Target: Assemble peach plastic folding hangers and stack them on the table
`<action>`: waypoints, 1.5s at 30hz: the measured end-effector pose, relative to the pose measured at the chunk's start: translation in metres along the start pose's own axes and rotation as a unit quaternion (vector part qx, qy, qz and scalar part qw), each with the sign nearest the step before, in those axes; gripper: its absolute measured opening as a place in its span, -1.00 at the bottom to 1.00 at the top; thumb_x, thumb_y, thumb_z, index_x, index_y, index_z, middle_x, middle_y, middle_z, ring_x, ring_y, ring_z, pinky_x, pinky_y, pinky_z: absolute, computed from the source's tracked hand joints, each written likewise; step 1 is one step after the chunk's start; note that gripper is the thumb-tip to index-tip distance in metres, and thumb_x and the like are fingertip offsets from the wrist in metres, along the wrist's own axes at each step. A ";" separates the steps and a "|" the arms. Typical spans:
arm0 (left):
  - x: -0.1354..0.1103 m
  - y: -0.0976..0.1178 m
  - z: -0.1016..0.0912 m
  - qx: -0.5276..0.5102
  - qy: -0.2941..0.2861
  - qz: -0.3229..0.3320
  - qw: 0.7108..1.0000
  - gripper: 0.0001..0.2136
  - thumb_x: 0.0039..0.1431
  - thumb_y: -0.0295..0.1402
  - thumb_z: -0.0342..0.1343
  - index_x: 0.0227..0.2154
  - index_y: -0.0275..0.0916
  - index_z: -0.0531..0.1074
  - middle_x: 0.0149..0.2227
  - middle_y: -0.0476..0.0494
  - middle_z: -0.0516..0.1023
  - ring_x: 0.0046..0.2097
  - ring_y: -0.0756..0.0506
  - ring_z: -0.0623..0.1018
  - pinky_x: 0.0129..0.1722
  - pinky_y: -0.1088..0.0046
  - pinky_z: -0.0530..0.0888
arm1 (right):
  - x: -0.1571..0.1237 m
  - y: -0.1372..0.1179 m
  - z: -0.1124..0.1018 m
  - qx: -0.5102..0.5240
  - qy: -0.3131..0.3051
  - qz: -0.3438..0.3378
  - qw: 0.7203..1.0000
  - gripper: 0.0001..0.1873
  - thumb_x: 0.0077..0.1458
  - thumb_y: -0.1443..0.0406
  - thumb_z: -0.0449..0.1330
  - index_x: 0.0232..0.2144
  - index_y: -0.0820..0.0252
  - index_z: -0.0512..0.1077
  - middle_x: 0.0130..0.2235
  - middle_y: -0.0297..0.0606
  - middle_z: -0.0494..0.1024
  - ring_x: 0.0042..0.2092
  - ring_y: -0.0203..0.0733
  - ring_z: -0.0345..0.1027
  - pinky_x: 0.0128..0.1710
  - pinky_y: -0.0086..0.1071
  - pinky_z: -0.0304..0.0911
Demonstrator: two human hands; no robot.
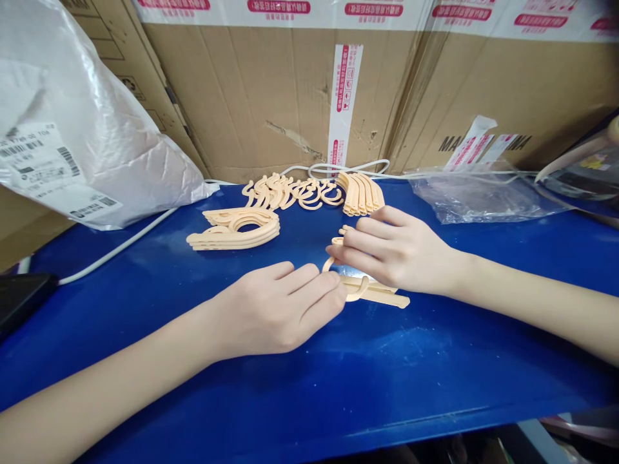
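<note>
My left hand [283, 309] is closed in a pinch on a beige plastic hook [358, 293], whose curved end sticks out past the fingertips. Close beside it, my right hand [401, 251] has its fingers closed on a beige plastic hanger piece [337, 241], mostly hidden by the fingers. Under and between the hands, beige hanger arms [394, 298] lie on the blue table [271, 399]. Farther back are a pile of loose hooks [275, 190] and a row of hanger arms [362, 192]. A stack of folded hangers [236, 240] lies to the left.
Cardboard boxes [271, 84] stand along the back edge. A white plastic parcel [120, 142] leans at the left, above a black device [24, 299]. A white cable [120, 248] crosses the table. A clear plastic bag [483, 196] lies back right.
</note>
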State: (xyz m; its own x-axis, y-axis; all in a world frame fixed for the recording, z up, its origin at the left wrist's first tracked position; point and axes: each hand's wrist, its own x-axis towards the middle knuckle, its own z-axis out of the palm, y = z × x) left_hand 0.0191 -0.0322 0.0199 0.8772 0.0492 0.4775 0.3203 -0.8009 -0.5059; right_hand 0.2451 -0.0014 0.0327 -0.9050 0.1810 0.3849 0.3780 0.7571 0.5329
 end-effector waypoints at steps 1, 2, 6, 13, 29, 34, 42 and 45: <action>-0.002 -0.001 0.000 -0.016 0.004 -0.004 1.000 -0.81 0.33 -0.52 -0.08 -0.27 -0.31 0.45 -0.32 -0.09 0.62 -0.35 -0.02 0.57 -0.44 0.46 0.42 | 0.000 -0.001 0.001 0.014 -0.007 0.007 1.000 -0.68 0.33 0.39 -0.08 -0.31 0.14 0.45 -0.42 -0.31 0.48 -0.36 -0.25 0.25 -0.36 -0.28 0.03; -0.004 -0.001 0.001 -0.036 0.014 -0.011 0.999 -0.81 0.33 -0.53 -0.09 -0.24 -0.32 0.45 -0.26 -0.11 0.63 -0.33 -0.02 0.58 -0.41 0.46 0.44 | -0.001 -0.001 0.003 0.027 -0.011 0.020 0.999 -0.69 0.33 0.38 -0.08 -0.31 0.15 0.44 -0.42 -0.30 0.47 -0.37 -0.25 0.25 -0.36 -0.28 0.03; -0.013 -0.004 -0.003 -0.138 0.072 -0.061 0.986 -0.83 0.28 -0.52 0.01 -0.10 -0.30 0.38 -0.12 -0.16 0.59 -0.23 -0.02 0.57 -0.23 0.48 0.51 | -0.009 -0.003 0.012 0.104 0.033 0.137 0.985 -0.75 0.34 0.27 -0.05 -0.28 0.20 0.40 -0.38 -0.27 0.53 -0.37 -0.26 0.32 -0.35 -0.30 0.08; -0.014 -0.004 -0.003 -0.124 0.077 -0.030 0.989 -0.97 0.24 -0.44 0.09 -0.27 -0.22 0.39 -0.36 -0.02 0.57 -0.35 0.00 0.54 -0.34 0.49 0.51 | -0.012 -0.018 0.016 0.533 0.058 0.355 0.766 -0.83 0.33 0.19 -0.03 -0.23 0.15 0.24 -0.49 -0.44 0.33 -0.46 -0.36 0.21 -0.41 -0.43 0.17; -0.013 -0.011 0.016 -0.274 -0.125 -0.161 0.940 -0.81 0.28 -0.25 0.00 -0.39 -0.24 0.30 -0.30 -0.07 0.46 -0.32 -0.04 0.40 -0.36 0.45 0.30 | -0.012 -0.016 0.030 0.676 0.055 0.386 0.625 -0.77 0.15 0.22 0.22 -0.42 0.23 0.30 -0.49 -0.45 0.34 -0.49 -0.45 0.16 -0.52 -0.50 0.11; -0.012 -0.013 0.015 -0.300 -0.156 -0.161 0.927 -0.84 0.28 -0.27 0.00 -0.37 -0.24 0.30 -0.23 -0.10 0.44 -0.26 -0.07 0.37 -0.28 0.41 0.31 | -0.011 -0.013 0.031 0.702 0.044 0.386 0.597 -0.82 0.18 0.24 0.18 -0.38 0.23 0.30 -0.50 -0.47 0.35 -0.54 -0.48 0.14 -0.52 -0.49 0.12; -0.008 -0.009 0.012 -0.292 -0.177 -0.131 0.931 -0.87 0.30 -0.34 -0.07 -0.35 -0.24 0.29 -0.15 -0.13 0.42 -0.23 -0.08 0.36 -0.26 0.39 0.31 | -0.010 -0.013 0.030 0.703 0.024 0.381 0.600 -0.81 0.19 0.22 0.17 -0.37 0.23 0.31 -0.46 -0.44 0.37 -0.50 -0.46 0.17 -0.50 -0.48 0.13; -0.008 -0.008 0.011 -0.292 -0.189 -0.132 0.928 -0.85 0.30 -0.34 -0.07 -0.39 -0.23 0.27 -0.11 -0.14 0.41 -0.22 -0.08 0.35 -0.27 0.39 0.31 | -0.009 -0.013 0.029 0.698 0.013 0.386 0.603 -0.78 0.18 0.19 0.18 -0.37 0.23 0.32 -0.46 -0.44 0.37 -0.49 -0.45 0.17 -0.49 -0.48 0.13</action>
State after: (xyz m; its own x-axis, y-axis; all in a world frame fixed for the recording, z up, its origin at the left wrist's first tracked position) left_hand 0.0136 -0.0197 0.0117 0.8941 0.4067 0.1878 0.3897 -0.9129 0.1217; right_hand 0.2428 0.0057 0.0001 -0.5546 0.8214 0.1332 0.1368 0.2479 -0.9591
